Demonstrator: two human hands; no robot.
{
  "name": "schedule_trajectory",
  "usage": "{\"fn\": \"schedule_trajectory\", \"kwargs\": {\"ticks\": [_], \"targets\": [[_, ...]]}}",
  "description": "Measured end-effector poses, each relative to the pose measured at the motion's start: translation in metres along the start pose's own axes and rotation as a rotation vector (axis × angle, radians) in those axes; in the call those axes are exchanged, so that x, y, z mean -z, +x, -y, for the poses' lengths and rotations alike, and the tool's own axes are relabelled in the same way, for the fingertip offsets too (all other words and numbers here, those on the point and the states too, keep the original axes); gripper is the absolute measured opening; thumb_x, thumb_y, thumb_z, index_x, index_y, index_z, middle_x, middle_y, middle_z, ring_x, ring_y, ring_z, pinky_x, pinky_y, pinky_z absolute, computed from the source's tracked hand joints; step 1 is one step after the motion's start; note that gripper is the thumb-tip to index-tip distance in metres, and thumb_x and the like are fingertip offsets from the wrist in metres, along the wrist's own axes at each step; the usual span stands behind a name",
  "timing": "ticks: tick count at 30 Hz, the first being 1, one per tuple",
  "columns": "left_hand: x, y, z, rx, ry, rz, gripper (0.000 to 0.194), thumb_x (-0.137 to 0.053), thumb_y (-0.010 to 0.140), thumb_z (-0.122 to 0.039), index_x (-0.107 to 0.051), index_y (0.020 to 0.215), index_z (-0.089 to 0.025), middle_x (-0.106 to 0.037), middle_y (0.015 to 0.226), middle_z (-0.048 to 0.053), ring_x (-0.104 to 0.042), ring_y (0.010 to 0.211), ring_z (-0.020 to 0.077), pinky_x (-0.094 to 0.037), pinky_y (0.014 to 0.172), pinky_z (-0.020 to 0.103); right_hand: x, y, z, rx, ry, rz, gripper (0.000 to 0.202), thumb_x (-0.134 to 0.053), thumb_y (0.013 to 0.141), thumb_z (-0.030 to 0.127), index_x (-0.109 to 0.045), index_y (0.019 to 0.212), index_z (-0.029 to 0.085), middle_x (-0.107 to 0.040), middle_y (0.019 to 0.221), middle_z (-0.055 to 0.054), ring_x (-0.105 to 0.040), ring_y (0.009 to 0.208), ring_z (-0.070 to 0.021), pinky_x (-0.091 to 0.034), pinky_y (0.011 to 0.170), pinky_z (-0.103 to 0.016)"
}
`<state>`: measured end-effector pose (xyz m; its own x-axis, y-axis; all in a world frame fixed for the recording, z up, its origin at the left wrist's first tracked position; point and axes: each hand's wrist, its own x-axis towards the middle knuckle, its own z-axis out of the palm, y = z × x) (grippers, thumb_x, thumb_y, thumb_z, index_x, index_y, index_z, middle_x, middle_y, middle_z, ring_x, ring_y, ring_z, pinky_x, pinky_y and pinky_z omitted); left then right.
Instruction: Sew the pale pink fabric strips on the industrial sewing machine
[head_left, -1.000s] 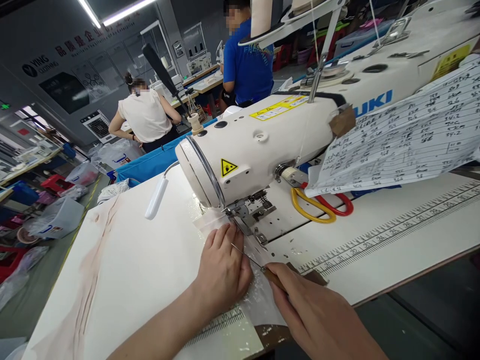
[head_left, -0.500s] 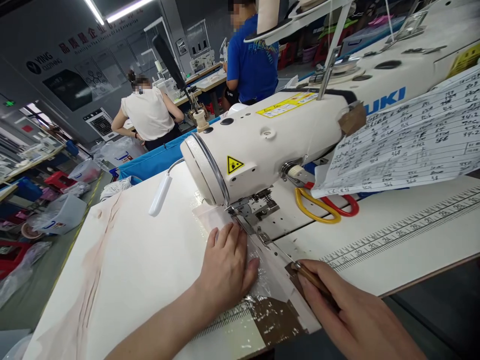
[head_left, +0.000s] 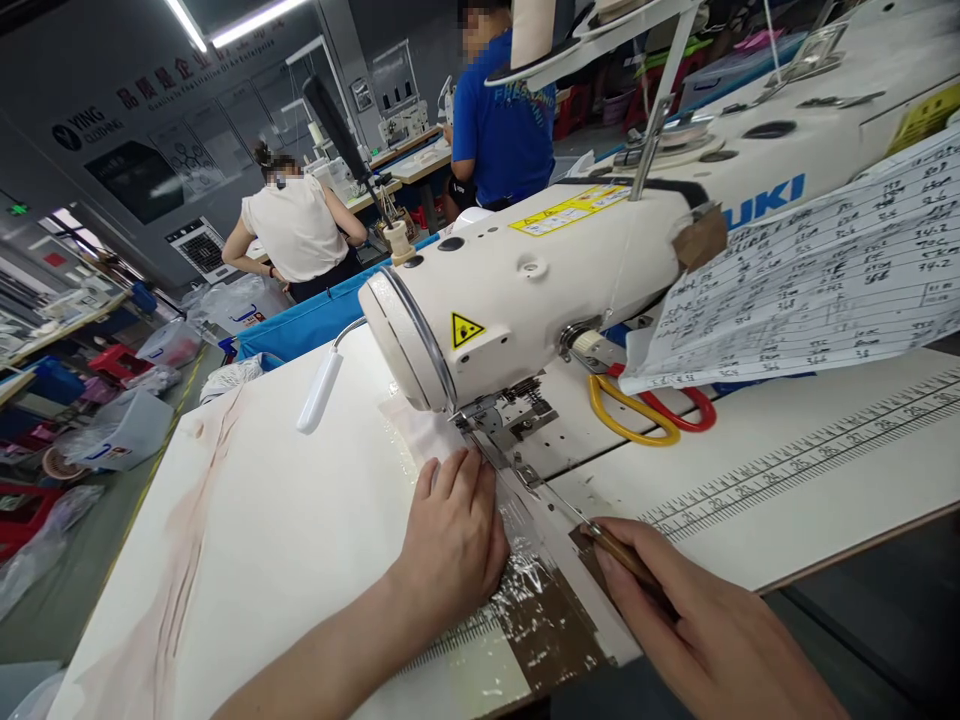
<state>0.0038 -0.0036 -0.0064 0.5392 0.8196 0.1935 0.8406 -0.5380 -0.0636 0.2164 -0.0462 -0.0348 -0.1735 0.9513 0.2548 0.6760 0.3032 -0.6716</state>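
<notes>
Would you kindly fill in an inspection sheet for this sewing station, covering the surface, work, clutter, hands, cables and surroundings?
Surface: white table, with ruler markings.
Work: pale cloth at the sewing machine; slim wooden-handled tool.
Clutter: yellow handle, red handle and handwritten sheet by the machine.
Hands: left hand lies on the cloth; right hand grips the tool.
Cables: nothing seen.
Surroundings: person in white and person in blue beyond the machine; tubs at left.

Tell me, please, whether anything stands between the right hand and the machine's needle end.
Yes: a small metal fitting lies in line between the right hand and the needle end of the machine. The awl in that hand points toward the fitting; whether the two touch, I cannot tell.
</notes>
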Motion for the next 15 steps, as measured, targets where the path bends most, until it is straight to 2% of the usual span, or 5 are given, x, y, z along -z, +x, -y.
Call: {"fn": "schedule_trajectory", "kwargs": {"ticks": [6,15], "targets": [[0.0004,-0.0020,0.0004,-0.017,0.027,0.015,0.048,-0.041,0.092,-0.024,-0.045,0.136,-0.006,-0.049,0.140,0.019,-0.042,0.131,0.0326,-0.036,0.108,0.049,-0.0022,-0.0003,-0.0004,0.028,-0.022,-0.040,0.017,-0.038,0.100,0.033,-0.053,0.105,0.025,-0.068,0.075,0.001,-0.065,0.055,-0.0149,-0.046,0.042,-0.019],[0.0022,-0.0009,-0.0011,-0.003,0.008,0.033,0.047,-0.034,0.096,-0.028,-0.044,0.138,-0.008,-0.047,0.143,0.016,-0.043,0.130,0.0323,-0.037,0.107,0.050,-0.0031,-0.0045,-0.0014,-0.008,-0.030,-0.035,0.019,-0.037,0.101,0.037,-0.052,0.107,0.026,-0.068,0.079,0.001,-0.066,0.061,-0.0147,-0.050,0.050,-0.020]]}}
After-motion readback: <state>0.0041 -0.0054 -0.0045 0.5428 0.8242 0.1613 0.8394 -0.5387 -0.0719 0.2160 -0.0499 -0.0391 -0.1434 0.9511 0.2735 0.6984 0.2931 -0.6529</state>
